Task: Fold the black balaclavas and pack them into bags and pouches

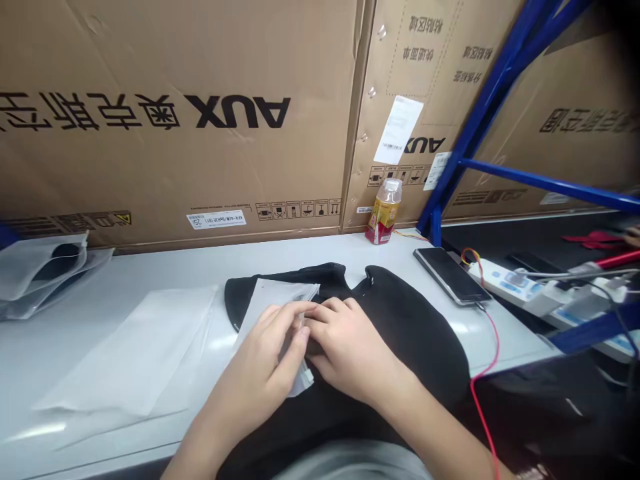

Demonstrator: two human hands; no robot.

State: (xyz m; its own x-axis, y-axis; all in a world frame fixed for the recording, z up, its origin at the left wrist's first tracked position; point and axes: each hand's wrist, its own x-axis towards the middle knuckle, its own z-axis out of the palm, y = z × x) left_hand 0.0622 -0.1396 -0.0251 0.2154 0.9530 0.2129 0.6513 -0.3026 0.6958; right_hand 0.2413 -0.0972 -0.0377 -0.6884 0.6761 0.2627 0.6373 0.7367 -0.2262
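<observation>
A frosted plastic zip bag [267, 298] is between my hands, its opening facing right. My left hand [275, 350] grips the bag near that opening, thumb and fingers closed on it. Fingers curled, my right hand [345, 347] meets the left at the bag's mouth and presses on dark material there; its fingertips are partly hidden. Black cloth [410, 327] lies spread under and to the right of both hands, hanging over the table's front edge. Flat on the table to the left are more frosted zip bags [135, 347].
Filled zip bags [45, 273] lie at the far left. Large cartons [175, 167] stand along the back. A drink bottle [385, 212], a phone [453, 275] with a red cable [495, 333], power strips [520, 283] and a blue rack frame [460, 140] are at right.
</observation>
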